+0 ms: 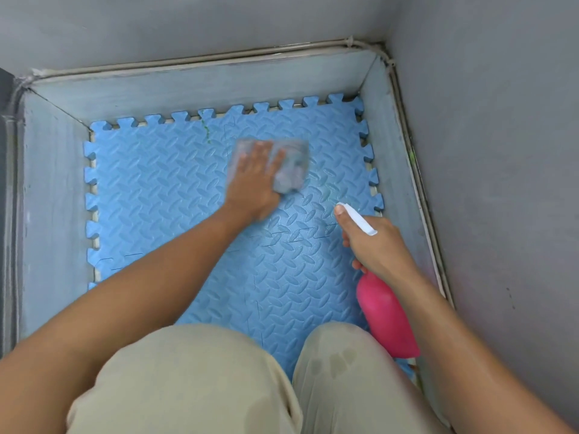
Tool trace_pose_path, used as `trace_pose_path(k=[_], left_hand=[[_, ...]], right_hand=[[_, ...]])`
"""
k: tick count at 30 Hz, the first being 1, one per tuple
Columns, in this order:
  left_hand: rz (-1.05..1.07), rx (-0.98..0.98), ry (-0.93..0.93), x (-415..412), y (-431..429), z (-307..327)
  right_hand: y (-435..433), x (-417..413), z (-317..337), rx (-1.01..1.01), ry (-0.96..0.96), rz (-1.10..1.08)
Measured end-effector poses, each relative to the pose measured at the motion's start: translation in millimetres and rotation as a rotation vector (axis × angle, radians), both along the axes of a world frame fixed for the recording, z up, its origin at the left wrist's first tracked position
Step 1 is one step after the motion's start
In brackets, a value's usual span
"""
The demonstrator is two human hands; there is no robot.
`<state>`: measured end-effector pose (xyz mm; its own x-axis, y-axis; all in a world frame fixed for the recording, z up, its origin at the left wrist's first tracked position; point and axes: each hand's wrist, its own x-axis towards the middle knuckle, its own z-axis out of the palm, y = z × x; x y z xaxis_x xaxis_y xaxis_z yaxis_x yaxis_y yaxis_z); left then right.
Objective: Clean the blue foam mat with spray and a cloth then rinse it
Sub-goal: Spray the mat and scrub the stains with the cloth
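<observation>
Two knees [188, 380] fill the bottom of the frame. At lower right the right hand [372, 242] curls its fingers round one pink bottle [387, 317]. In the upper centre the left hand [253, 183] presses one cloth [291, 170] with spread fingers on the one blue mat [156, 189]. Grey walls [485, 151] surround it.

One wide-angle camera, worn on the person's head, looks forward and steeply down from close above the person's knees [194, 371], which fill the bottom of the frame. The blue foam mat [156, 189] lies near, spreading across the centre, its toothed far edge in the upper half. Grey walls [188, 23] curve along the top and right side, meeting in a corner [380, 45] at upper right.
</observation>
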<state>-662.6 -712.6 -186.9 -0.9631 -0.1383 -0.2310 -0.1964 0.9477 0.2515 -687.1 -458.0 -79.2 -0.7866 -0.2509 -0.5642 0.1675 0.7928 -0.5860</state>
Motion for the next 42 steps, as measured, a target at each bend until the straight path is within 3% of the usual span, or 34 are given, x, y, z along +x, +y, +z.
trace_pose_path(k=[3, 7, 10, 12, 18, 24, 29, 38, 40, 42], left_hand=[[0.162, -0.004, -0.031, 10.6, -50.4, 3.9], [0.081, -0.003, -0.006, 46.7, -58.5, 5.0], [-0.042, -0.035, -0.026, 89.7, -67.3, 4.7], [-0.002, -0.060, -0.070, 112.6, -91.9, 3.7], [0.641, -0.094, -0.108, 148.9, -174.9, 8.9], [1.055, -0.026, -0.198, 59.5, -145.5, 12.3], [0.766, 0.060, -0.071, -11.8, -83.1, 16.6], [-0.606, 0.037, -0.080, -45.8, 60.7, 2.1], [-0.700, -0.020, -0.047, -50.5, 58.7, -1.5], [-0.555, -0.030, 0.024, -60.7, 40.5, -2.5]], right_hand=[[-1.6, -7.9, -2.1, 0.015, 0.018, -0.048], [-11.8, -32.1, 0.9, -0.060, -0.084, -0.234], [-29.3, -40.0, 3.8, -0.082, -0.094, -0.199], [-44.3, -39.5, 5.3, -0.101, -0.092, -0.159], [-81.7, -21.6, 6.4, -0.112, -0.184, 0.015], [-77.9, 3.4, 9.0, -0.239, -0.152, -0.113], [-59.8, -4.2, 15.8, -0.332, -0.121, -0.170], [-27.7, -6.6, 38.2, -0.469, -0.059, -0.342], [-21.4, -10.2, 39.5, -0.456, -0.044, -0.334], [-14.8, -14.1, 38.1, -0.444, -0.065, -0.337]])
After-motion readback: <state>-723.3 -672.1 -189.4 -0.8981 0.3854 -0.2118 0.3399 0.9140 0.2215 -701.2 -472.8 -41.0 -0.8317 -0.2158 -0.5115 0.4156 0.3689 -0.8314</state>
